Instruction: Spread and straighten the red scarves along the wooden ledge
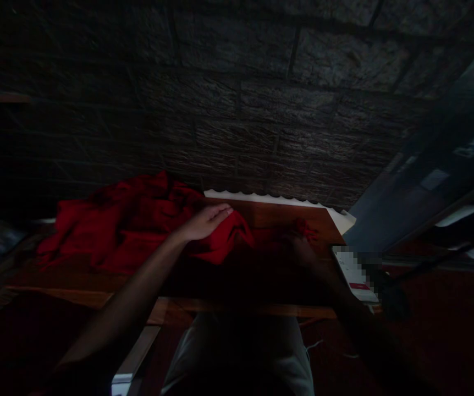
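Dimly lit red cloth (109,236), right hand (302,250) shadowed

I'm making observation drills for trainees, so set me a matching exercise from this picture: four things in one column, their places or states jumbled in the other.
Things
1. Cloth
2. Left hand
3. Right hand
4. Scalloped strip

Places or states
A. Laid over folds near the middle, better lit than the other hand
B. Pale, running along the far edge of the table
C. Red and rumpled, heaped mostly to the left
D. In deep shadow, toward the table's right end

Right pairs: 1-C, 2-A, 3-D, 4-B
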`<move>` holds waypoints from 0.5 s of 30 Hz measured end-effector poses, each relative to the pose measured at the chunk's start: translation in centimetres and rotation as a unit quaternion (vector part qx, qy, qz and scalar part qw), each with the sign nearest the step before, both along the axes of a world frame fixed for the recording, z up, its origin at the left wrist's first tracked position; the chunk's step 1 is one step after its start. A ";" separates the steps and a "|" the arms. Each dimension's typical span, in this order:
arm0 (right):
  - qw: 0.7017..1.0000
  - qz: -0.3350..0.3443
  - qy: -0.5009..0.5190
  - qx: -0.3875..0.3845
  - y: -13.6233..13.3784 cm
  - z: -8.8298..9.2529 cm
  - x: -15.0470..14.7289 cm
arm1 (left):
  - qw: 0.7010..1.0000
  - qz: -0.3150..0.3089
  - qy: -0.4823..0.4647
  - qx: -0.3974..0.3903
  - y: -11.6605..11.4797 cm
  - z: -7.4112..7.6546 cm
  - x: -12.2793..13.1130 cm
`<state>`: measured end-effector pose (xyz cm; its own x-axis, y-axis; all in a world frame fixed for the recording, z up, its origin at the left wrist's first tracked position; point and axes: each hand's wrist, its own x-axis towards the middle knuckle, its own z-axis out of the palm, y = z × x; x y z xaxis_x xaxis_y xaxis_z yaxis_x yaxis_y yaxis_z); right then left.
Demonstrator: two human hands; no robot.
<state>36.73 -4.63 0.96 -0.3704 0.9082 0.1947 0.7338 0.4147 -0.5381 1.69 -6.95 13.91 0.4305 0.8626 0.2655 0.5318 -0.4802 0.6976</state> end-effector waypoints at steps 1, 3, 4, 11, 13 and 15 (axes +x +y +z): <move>1.000 -0.003 -0.030 -0.002 0.4 0.4 0.4 | 1.000 0.011 0.005 0.011 -0.1 0.2 -0.4; 0.999 -0.013 -0.036 -0.014 1.0 1.4 1.6 | 0.999 0.032 0.025 0.030 -0.1 0.6 -1.7; 0.999 -0.014 -0.019 -0.022 1.2 2.1 2.4 | 0.998 0.038 0.040 0.034 0.1 0.7 -2.5; 0.965 -0.050 0.192 -0.171 2.3 6.8 5.9 | 0.976 0.113 0.183 0.026 3.5 0.1 -6.7; 0.950 -0.058 0.203 -0.232 2.4 7.0 5.8 | 0.948 0.215 0.224 0.066 3.5 -1.1 -5.2; 0.942 -0.049 0.192 -0.270 2.3 6.6 5.4 | 0.929 0.259 0.236 0.123 2.3 -2.8 -2.2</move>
